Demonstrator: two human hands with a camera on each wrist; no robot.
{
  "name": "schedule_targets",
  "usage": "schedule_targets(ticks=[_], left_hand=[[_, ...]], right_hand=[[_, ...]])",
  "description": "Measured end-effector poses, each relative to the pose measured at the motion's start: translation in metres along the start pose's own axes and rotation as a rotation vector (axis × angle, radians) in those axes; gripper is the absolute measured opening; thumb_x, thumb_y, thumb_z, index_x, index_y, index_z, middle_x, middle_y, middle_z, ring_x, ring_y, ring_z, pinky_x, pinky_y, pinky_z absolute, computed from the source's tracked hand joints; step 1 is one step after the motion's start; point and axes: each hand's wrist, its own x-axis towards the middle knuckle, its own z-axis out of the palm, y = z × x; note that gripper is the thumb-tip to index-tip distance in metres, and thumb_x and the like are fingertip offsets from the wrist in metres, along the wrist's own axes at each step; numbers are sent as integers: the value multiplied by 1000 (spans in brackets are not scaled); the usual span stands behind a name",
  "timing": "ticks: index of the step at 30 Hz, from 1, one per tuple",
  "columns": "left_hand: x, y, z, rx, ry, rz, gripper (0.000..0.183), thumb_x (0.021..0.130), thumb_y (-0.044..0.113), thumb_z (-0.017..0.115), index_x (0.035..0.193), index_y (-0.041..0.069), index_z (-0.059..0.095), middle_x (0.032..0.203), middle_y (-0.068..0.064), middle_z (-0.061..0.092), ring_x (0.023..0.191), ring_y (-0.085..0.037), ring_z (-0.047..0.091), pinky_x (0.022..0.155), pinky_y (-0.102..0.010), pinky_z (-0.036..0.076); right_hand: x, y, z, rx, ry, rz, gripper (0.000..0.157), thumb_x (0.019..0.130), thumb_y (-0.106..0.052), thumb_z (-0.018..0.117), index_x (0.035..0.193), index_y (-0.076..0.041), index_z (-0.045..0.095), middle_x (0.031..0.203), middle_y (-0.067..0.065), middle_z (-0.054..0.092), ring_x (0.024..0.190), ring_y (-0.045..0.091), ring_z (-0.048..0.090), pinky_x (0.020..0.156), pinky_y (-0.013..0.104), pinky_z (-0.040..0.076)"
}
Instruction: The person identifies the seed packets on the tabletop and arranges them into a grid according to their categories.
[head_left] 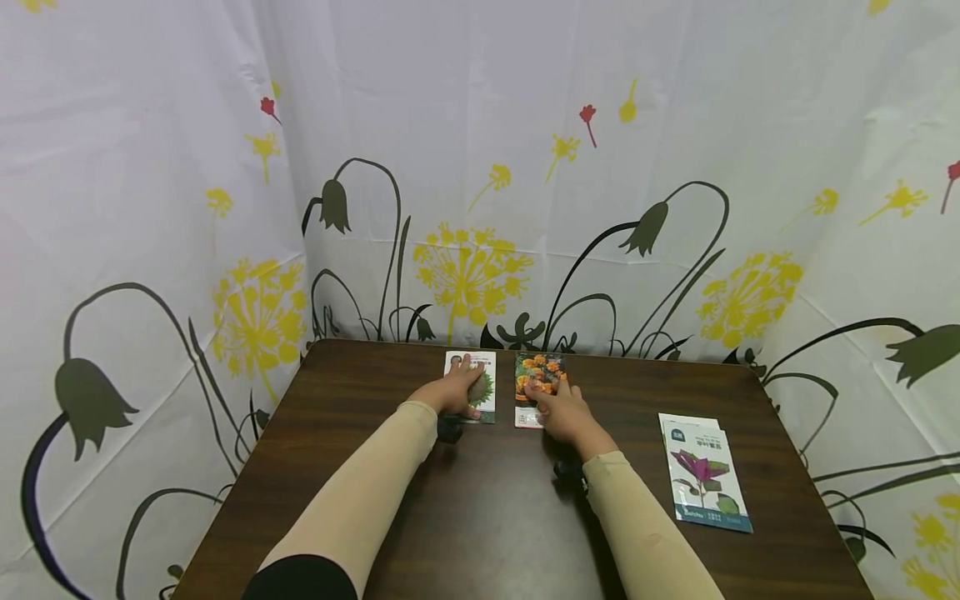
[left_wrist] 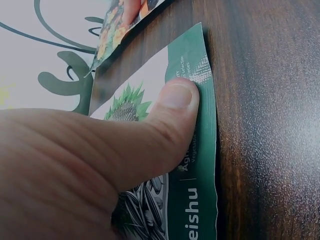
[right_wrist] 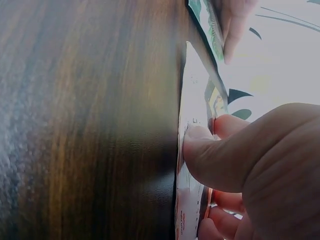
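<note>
My left hand (head_left: pixel 452 392) lies on a sunflower seed packet (head_left: pixel 489 363) near the table's far edge, fingers spread over its face. In the left wrist view its thumb (left_wrist: pixel 172 107) presses on the packet's green end band. Just to the right, my right hand (head_left: pixel 567 414) rests on a seed packet with orange flowers (head_left: pixel 536 364), fingers apart. The right wrist view shows that thumb (right_wrist: pixel 202 150) on the packet's white end, with the other fingers around the flower picture. Both packets lie flat, side by side with a narrow gap between them.
Toward the right of the dark wooden table (head_left: pixel 480 517) lies a seed packet with a purple flower (head_left: pixel 705 471). Another white packet (head_left: pixel 686 418) peeks out from under it. A white curtain with printed flowers (head_left: pixel 480 167) hangs close behind the table and at its sides.
</note>
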Motion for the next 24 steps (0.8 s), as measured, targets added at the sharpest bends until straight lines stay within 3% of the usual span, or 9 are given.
schedule_targets(ticks=[3, 10, 18, 24], left_hand=[[-2, -1, -1, -10, 5, -5, 111, 93, 27, 89, 176, 11, 18, 183, -25, -6, 170, -48, -8, 130, -64, 31], [-7, 2, -5, -8, 9, -15, 110, 94, 26, 88, 177, 12, 17, 183, -23, -6, 170, -47, -8, 131, -63, 30], [-5, 6, 1, 12, 15, -33, 110, 94, 28, 88, 177, 13, 17, 184, -23, -4, 171, -45, -7, 131, -62, 31], [-9, 9, 0, 53, 10, -39, 110, 94, 31, 88, 177, 14, 18, 184, -23, -2, 171, -45, -4, 131, -60, 32]], right_hand=[[0, -2, 2, 4, 8, -13, 60, 110, -23, 64, 165, -41, 48, 172, 28, 32, 129, 40, 43, 107, 58, 45], [-3, -6, 2, 51, 25, 1, 62, 108, -21, 68, 164, -40, 50, 178, 23, 26, 143, 46, 40, 115, 64, 44], [-3, -3, 6, 80, 46, 24, 63, 106, -16, 69, 163, -40, 52, 179, 21, 27, 149, 47, 37, 118, 67, 42], [-6, -2, 6, 98, 79, -18, 58, 104, -16, 73, 158, -33, 60, 176, 25, 32, 151, 51, 37, 119, 70, 41]])
